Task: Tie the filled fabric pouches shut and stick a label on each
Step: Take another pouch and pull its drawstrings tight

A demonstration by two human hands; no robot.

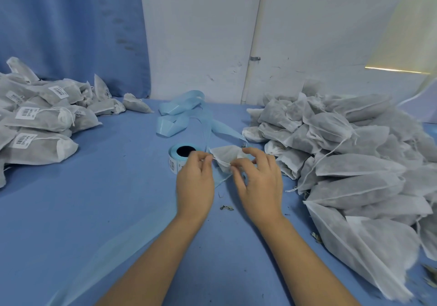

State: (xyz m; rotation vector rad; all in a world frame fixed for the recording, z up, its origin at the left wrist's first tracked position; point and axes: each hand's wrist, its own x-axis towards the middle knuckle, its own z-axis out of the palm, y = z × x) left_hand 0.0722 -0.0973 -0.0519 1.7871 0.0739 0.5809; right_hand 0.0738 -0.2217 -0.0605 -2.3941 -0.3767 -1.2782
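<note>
A white fabric pouch point(225, 155) lies on the blue table between my hands, mostly hidden behind them. My left hand point(195, 182) pinches the pouch's thin white drawstring point(221, 161) near its left end. My right hand point(259, 182) pinches the same string at the pouch's gathered neck, its other fingers spread. Just left of the pouch stands the label roll point(177, 158), blue-backed with barcode labels on its side.
A heap of unlabelled pouches point(350, 164) fills the right side. Labelled, tied pouches point(40, 121) are piled at the left. Spent blue backing strip point(182, 114) curls behind the roll. Dry herb crumbs point(226, 208) lie near my wrists. A wall and blue curtain close the back.
</note>
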